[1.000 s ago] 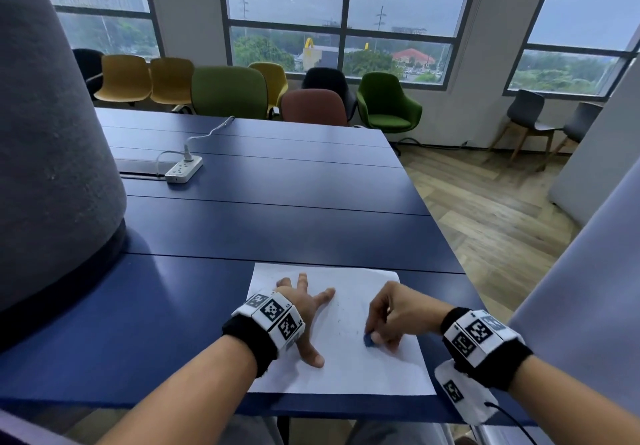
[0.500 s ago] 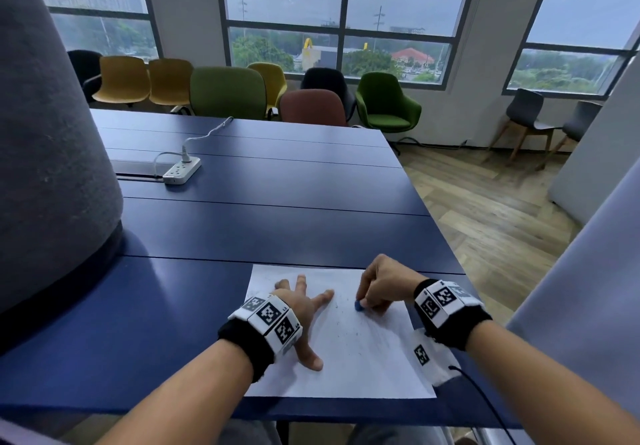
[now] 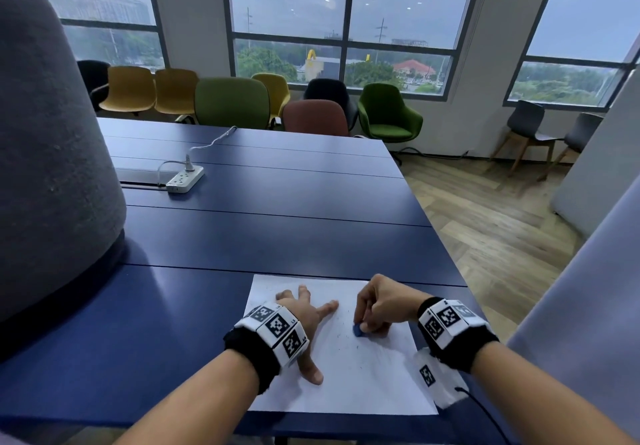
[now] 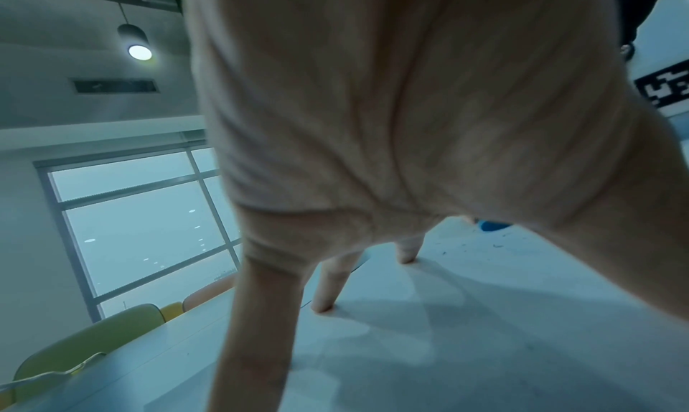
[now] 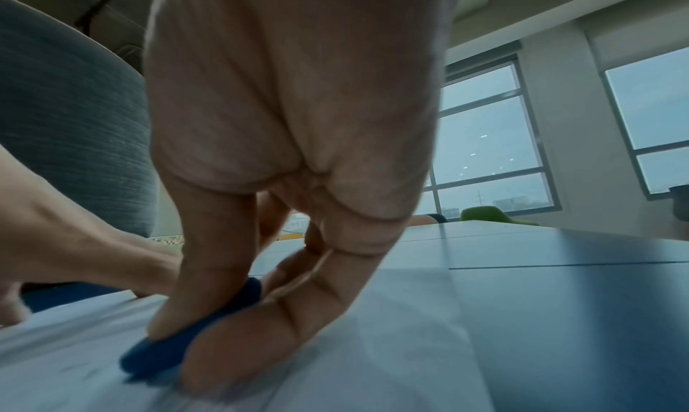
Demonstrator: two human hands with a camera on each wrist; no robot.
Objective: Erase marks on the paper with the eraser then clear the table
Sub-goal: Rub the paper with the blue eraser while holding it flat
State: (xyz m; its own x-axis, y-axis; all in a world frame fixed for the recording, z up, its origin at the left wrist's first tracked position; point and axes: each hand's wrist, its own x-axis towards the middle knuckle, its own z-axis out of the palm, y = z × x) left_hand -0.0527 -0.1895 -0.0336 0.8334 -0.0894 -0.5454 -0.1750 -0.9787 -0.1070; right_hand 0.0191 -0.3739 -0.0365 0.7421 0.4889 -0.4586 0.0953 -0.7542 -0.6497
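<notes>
From the head view, one thin paper (image 3: 346,375) lies on the table (image 3: 277,222), light and apt to slide, so the left hand (image 3: 304,316) presses it flat with spread fingers. The right hand (image 3: 379,306) pinches one small blue eraser (image 3: 357,330).

Left wrist view: fingertips (image 4: 322,306) planted on the sheet; eraser crumbs, probably, lie beyond.

Right wrist view: the eraser (image 5: 186,339), seemingly soft, sits beneath the grip.
</notes>
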